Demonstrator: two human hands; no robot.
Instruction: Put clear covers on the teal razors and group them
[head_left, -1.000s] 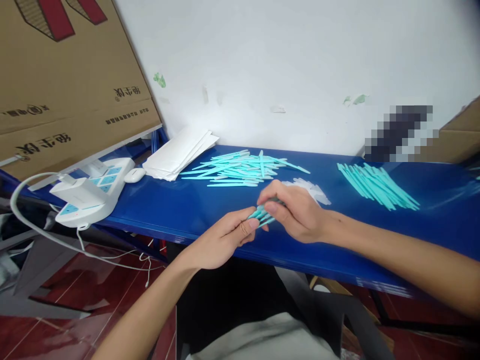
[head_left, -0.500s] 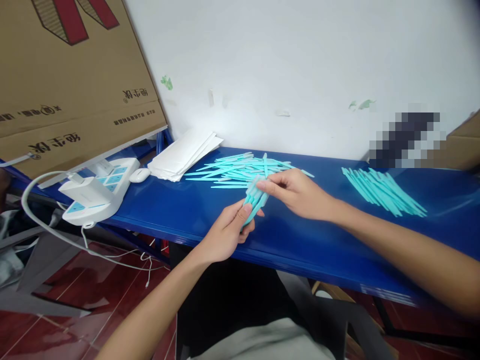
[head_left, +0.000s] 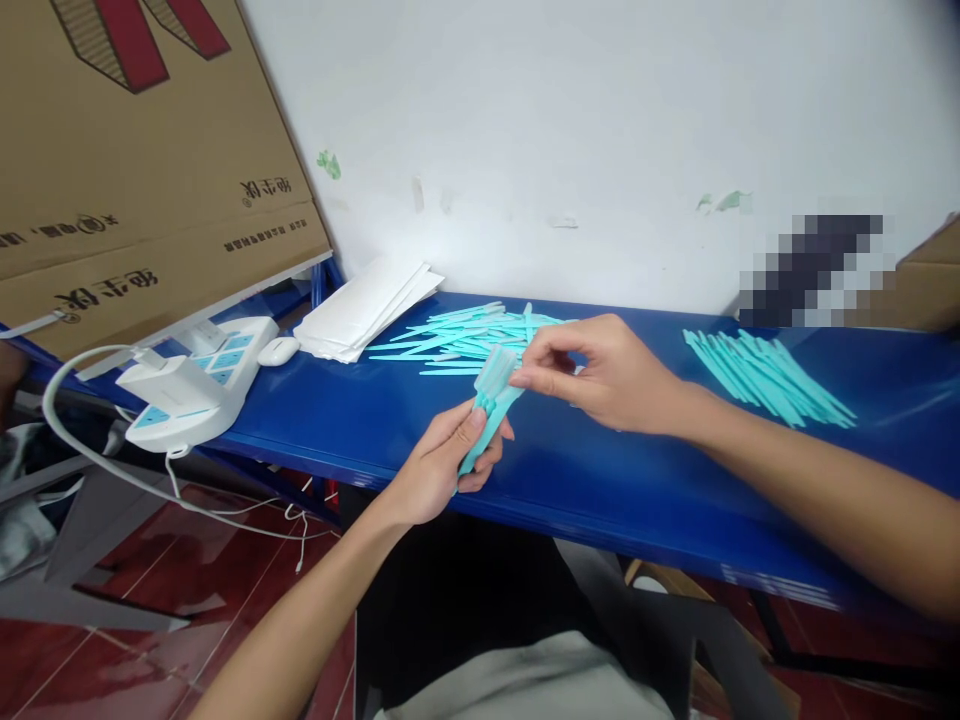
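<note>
My left hand (head_left: pixel 446 455) is wrapped round a small bundle of turquoise foam-tipped swabs (head_left: pixel 491 395), their pale heads pointing up and away from me. At the right edge of these heads, my right hand (head_left: pixel 600 375) pinches one swab between thumb and forefinger; its fingers partly hide that swab. Just beyond both hands lies a loose pile of the same swabs (head_left: pixel 457 335), pointing in mixed directions. A second, more evenly aligned group of swabs (head_left: pixel 769 380) rests on the right of the blue table (head_left: pixel 630 490).
White paper packets (head_left: pixel 364 310) are stacked left of the pile. Beside them are a small white case (head_left: pixel 278 351) and a power strip (head_left: pixel 176 425) with a plugged-in charger (head_left: pixel 169 380) and cable. A large cardboard box (head_left: pixel 150 180) leans at left; a white wall (head_left: pixel 525 130) stands behind.
My left hand has moved slightly left and toward me with the bundle. My right hand has stayed at the swab heads, with its fingers now at the bundle's right edge.
</note>
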